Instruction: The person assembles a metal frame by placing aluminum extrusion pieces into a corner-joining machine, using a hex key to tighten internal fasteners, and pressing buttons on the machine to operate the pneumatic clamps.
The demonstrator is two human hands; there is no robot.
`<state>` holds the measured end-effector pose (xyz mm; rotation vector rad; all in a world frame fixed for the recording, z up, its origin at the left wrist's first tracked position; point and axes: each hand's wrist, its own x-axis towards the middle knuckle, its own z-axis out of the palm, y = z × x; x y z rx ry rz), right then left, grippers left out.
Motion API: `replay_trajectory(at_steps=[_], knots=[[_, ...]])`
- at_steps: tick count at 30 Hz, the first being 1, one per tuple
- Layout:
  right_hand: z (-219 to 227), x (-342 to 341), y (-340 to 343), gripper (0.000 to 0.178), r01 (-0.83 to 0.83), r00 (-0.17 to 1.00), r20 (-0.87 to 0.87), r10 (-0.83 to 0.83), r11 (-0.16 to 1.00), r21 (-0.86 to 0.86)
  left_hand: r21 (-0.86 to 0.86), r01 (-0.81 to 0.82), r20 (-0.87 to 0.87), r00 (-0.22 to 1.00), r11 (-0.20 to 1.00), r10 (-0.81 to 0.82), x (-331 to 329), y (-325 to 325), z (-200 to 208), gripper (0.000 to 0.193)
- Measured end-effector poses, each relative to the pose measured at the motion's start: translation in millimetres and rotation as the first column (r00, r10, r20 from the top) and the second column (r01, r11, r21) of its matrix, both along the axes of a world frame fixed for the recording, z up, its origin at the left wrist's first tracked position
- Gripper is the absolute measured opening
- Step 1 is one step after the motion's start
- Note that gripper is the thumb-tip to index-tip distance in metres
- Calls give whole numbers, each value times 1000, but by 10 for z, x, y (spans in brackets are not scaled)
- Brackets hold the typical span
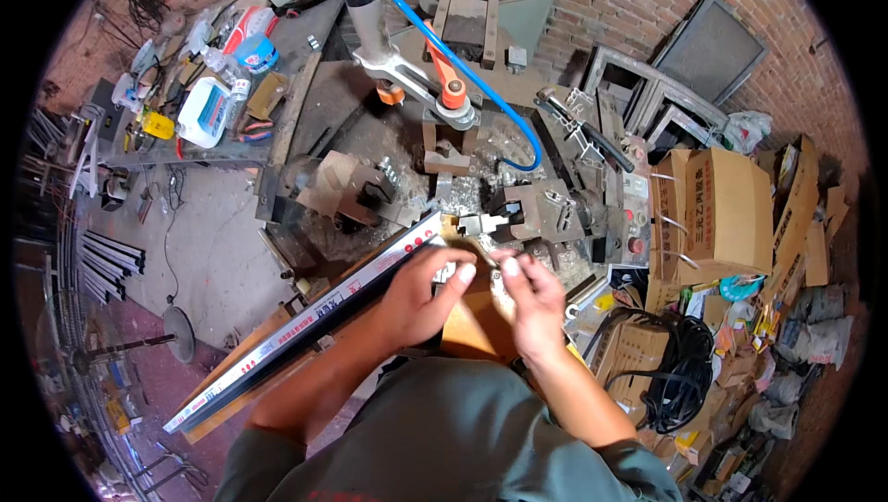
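Note:
In front of my body, my left hand (427,300) is closed, thumb and fingertips pinched together. A small whitish bit shows at its fingertips, too small to name. Close beside it, my right hand (536,308) pinches a thin, pale metal piece (487,256) that points toward the left fingers. A long aluminium profile (314,322) with printed white film lies at a slant under my left forearm, its far end near my fingers. Just beyond my hands sits a small silver metal block (481,224) on the machine's worktop.
Ahead stands a machine with an orange lever (450,86) and a blue hose (504,104). A side bench at left carries a white jug (203,112) and a blue tub (256,54). At right are a cardboard box (712,215) and coiled black cable (683,374).

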<state>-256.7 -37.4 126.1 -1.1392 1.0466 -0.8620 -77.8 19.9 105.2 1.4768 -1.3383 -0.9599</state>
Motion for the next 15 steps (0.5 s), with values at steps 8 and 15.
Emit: replay_trajectory(at_steps=[8, 15], knots=[[-611, 91, -121, 23, -285, 949, -221, 224, 909, -303, 59, -322, 118, 942, 945, 314, 298, 126, -79, 18], [-1360, -491, 222, 17, -422, 826, -562, -53, 603, -677, -137, -287, 507, 802, 948, 316, 858, -439, 142, 25]])
